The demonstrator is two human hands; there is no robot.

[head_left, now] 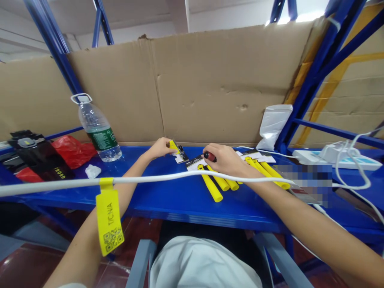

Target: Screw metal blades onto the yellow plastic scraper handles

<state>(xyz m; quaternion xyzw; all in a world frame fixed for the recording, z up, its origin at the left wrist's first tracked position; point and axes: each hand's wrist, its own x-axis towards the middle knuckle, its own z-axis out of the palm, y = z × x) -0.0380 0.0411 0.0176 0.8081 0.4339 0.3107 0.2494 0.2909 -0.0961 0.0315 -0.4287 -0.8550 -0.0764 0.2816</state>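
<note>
My left hand is closed on a small yellow piece at the back of the blue table. Right beside that piece is a black-and-white printed card; whether my fingers also touch the card, I cannot tell. My right hand is wrapped round a tool with a red-and-black handle, its far end hidden. Under and in front of this hand lie several yellow tube-like handles and another printed card. More yellow handles rest to the right, partly behind my forearm.
A white cable with a yellow tag crosses the view in front of my arms. To the left stand a water bottle, a red plastic bag and a black flask. A power strip lies right; cardboard walls the back.
</note>
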